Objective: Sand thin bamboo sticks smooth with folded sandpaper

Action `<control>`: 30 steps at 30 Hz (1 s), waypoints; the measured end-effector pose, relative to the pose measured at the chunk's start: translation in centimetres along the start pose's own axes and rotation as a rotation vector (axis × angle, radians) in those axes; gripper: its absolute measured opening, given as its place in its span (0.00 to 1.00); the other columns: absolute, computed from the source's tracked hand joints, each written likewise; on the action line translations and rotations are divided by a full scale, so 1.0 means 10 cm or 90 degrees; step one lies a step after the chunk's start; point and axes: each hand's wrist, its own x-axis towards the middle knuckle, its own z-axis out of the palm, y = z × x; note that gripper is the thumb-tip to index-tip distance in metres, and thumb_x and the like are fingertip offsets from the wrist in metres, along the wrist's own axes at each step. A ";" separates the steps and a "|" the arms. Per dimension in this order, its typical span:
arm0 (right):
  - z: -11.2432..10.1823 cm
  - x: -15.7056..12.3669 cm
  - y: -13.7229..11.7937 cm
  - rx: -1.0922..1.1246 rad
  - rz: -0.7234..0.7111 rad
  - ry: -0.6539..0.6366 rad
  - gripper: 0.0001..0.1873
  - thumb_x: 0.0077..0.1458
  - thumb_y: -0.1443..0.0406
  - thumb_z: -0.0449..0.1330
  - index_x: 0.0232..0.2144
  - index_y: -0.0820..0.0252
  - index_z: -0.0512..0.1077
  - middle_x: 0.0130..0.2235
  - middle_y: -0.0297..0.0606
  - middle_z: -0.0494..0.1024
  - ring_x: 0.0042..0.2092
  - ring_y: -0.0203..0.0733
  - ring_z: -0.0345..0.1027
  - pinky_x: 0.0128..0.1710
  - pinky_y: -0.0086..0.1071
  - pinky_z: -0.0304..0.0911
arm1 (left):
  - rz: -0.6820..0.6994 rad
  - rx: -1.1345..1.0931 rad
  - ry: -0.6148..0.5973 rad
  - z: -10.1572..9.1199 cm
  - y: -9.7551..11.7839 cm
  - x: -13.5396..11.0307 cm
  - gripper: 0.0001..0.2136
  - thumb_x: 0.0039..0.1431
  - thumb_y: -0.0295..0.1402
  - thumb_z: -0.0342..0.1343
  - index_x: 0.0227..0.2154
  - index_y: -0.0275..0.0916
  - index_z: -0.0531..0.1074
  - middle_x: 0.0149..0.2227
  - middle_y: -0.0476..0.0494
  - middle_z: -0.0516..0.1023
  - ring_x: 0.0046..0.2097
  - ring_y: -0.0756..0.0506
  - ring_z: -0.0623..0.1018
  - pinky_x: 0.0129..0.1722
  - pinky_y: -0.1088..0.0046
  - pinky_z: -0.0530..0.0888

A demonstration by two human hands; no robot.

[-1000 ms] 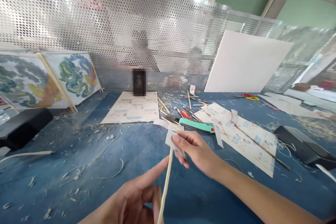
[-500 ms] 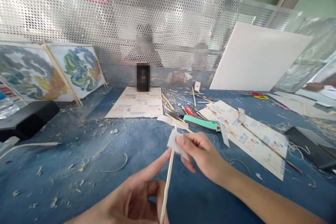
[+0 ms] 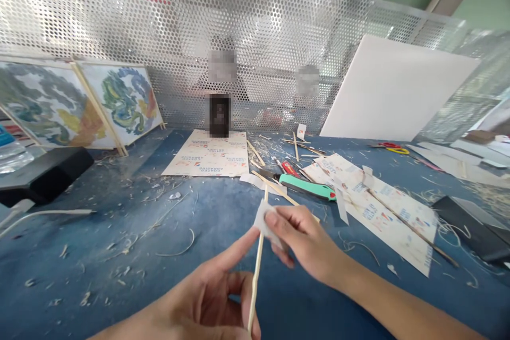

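Note:
A thin pale wooden stick [image 3: 255, 281] slants up and away from me in the middle of the view. My left hand [image 3: 207, 297] grips its near end between thumb and fingers, with the index finger stretched along toward the upper part. My right hand [image 3: 303, 239] pinches a small folded piece of sandpaper [image 3: 264, 219], pale side outward, around the stick near its far end. The stick's tip shows just above the sandpaper. My left index fingertip meets the sandpaper's lower left edge. The sandpaper's gritty side is hidden.
Beyond my hands lie a green-handled knife [image 3: 308, 187], a red packet [image 3: 290, 168] and loose wood strips. Printed sandpaper sheets [image 3: 211, 156] rest on the blue table [image 3: 131, 276] among shavings. Painted panels [image 3: 127, 101] stand left, a white board [image 3: 402, 87] right, before a perforated metal screen [image 3: 263, 16].
Both hands keep their hold, the sandpaper staying near the stick's far end. The whole view has shifted slightly, and the stick's near end appears a little farther right.

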 end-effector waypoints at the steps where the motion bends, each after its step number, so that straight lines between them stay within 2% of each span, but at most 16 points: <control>1: 0.02 -0.02 0.00 -0.016 0.009 -0.048 0.29 0.69 0.46 0.56 0.24 0.60 0.68 0.18 0.28 0.66 0.18 0.29 0.58 0.19 0.24 0.53 | -0.004 0.015 0.000 0.00 0.02 -0.01 0.40 0.59 0.36 0.69 0.70 0.65 0.56 0.39 0.49 0.77 0.29 0.47 0.81 0.34 0.64 0.83; 4: 0.07 -0.07 -0.01 -0.059 0.010 -0.186 0.30 0.67 0.46 0.58 0.21 0.61 0.69 0.19 0.31 0.68 0.20 0.29 0.60 0.20 0.23 0.53 | -0.023 0.060 0.001 -0.03 0.05 -0.01 0.43 0.62 0.36 0.66 0.71 0.68 0.47 0.49 0.42 0.80 0.30 0.48 0.82 0.30 0.68 0.82; 5: 0.07 -0.07 -0.01 -0.062 0.005 -0.186 0.30 0.67 0.46 0.58 0.21 0.61 0.69 0.19 0.31 0.68 0.20 0.29 0.60 0.20 0.23 0.53 | -0.032 0.065 0.002 -0.04 0.06 0.00 0.44 0.62 0.36 0.67 0.72 0.67 0.46 0.48 0.42 0.80 0.31 0.47 0.82 0.29 0.70 0.82; 9: 0.02 -0.04 -0.02 -0.032 -0.003 -0.023 0.29 0.69 0.46 0.56 0.24 0.61 0.69 0.18 0.28 0.65 0.18 0.28 0.56 0.19 0.24 0.51 | -0.048 0.029 0.007 -0.09 0.04 0.02 0.43 0.55 0.38 0.72 0.69 0.67 0.56 0.36 0.50 0.76 0.31 0.47 0.83 0.27 0.75 0.81; 10: 0.01 -0.04 -0.02 -0.020 0.000 -0.008 0.29 0.69 0.46 0.55 0.25 0.61 0.69 0.18 0.27 0.65 0.18 0.28 0.56 0.18 0.24 0.51 | -0.047 0.020 0.004 -0.10 0.03 0.02 0.43 0.54 0.38 0.73 0.68 0.68 0.58 0.36 0.50 0.76 0.31 0.47 0.83 0.28 0.75 0.81; 12: 0.02 -0.05 -0.02 -0.013 0.013 -0.051 0.28 0.69 0.46 0.55 0.26 0.61 0.71 0.19 0.28 0.66 0.19 0.29 0.57 0.19 0.24 0.52 | -0.050 0.020 -0.005 -0.12 0.02 0.02 0.43 0.55 0.38 0.73 0.68 0.69 0.57 0.38 0.49 0.78 0.31 0.48 0.83 0.30 0.74 0.81; 14: 0.04 -0.07 -0.03 -0.032 0.021 -0.134 0.29 0.69 0.46 0.56 0.25 0.61 0.71 0.19 0.29 0.67 0.19 0.29 0.59 0.20 0.24 0.53 | -0.064 0.029 -0.013 -0.13 0.02 0.03 0.46 0.56 0.38 0.72 0.70 0.69 0.50 0.43 0.46 0.81 0.32 0.48 0.83 0.33 0.71 0.82; 16: 0.06 -0.09 -0.05 -0.063 0.012 -0.174 0.30 0.68 0.46 0.57 0.22 0.61 0.69 0.19 0.30 0.68 0.19 0.29 0.59 0.20 0.25 0.53 | -0.066 0.035 -0.016 -0.14 0.01 0.04 0.48 0.58 0.37 0.71 0.71 0.69 0.45 0.45 0.46 0.82 0.29 0.50 0.81 0.35 0.68 0.83; 18: 0.06 -0.08 -0.08 -0.061 0.000 -0.131 0.30 0.68 0.46 0.57 0.21 0.61 0.68 0.18 0.30 0.67 0.19 0.29 0.58 0.20 0.25 0.52 | -0.025 0.044 -0.019 -0.14 0.00 0.05 0.47 0.57 0.37 0.71 0.72 0.65 0.48 0.40 0.48 0.81 0.30 0.49 0.81 0.38 0.66 0.82; 21: 0.05 -0.06 -0.09 -0.018 0.004 -0.034 0.30 0.69 0.46 0.54 0.22 0.60 0.67 0.18 0.29 0.65 0.19 0.29 0.58 0.19 0.24 0.52 | 0.054 0.061 -0.021 -0.11 -0.01 0.06 0.42 0.57 0.38 0.71 0.71 0.59 0.56 0.37 0.46 0.81 0.39 0.43 0.83 0.40 0.65 0.82; 23: 0.05 -0.06 -0.06 0.018 0.018 -0.054 0.30 0.69 0.45 0.54 0.24 0.60 0.68 0.19 0.29 0.66 0.19 0.29 0.59 0.19 0.24 0.53 | 0.062 0.056 -0.021 -0.07 0.00 0.06 0.41 0.59 0.37 0.69 0.71 0.60 0.56 0.44 0.42 0.82 0.43 0.41 0.83 0.39 0.65 0.82; 25: 0.07 -0.06 -0.03 0.047 0.024 -0.129 0.29 0.68 0.45 0.56 0.25 0.61 0.69 0.19 0.30 0.67 0.19 0.30 0.60 0.19 0.23 0.54 | 0.047 0.040 -0.051 -0.04 0.04 0.04 0.42 0.59 0.34 0.68 0.71 0.63 0.53 0.50 0.39 0.82 0.41 0.42 0.84 0.37 0.66 0.82; 27: 0.09 -0.07 -0.01 0.058 0.015 -0.182 0.29 0.68 0.45 0.57 0.25 0.62 0.69 0.20 0.31 0.68 0.19 0.30 0.60 0.19 0.23 0.54 | 0.039 0.012 -0.099 -0.04 0.08 0.04 0.46 0.55 0.34 0.71 0.71 0.64 0.51 0.54 0.37 0.81 0.36 0.44 0.83 0.35 0.66 0.82; 30: 0.08 -0.05 -0.03 0.070 -0.012 -0.139 0.29 0.70 0.47 0.55 0.25 0.62 0.69 0.20 0.30 0.67 0.20 0.29 0.59 0.21 0.23 0.55 | 0.039 -0.029 -0.125 -0.07 0.12 0.07 0.49 0.47 0.34 0.76 0.70 0.62 0.57 0.47 0.41 0.83 0.33 0.45 0.82 0.36 0.64 0.82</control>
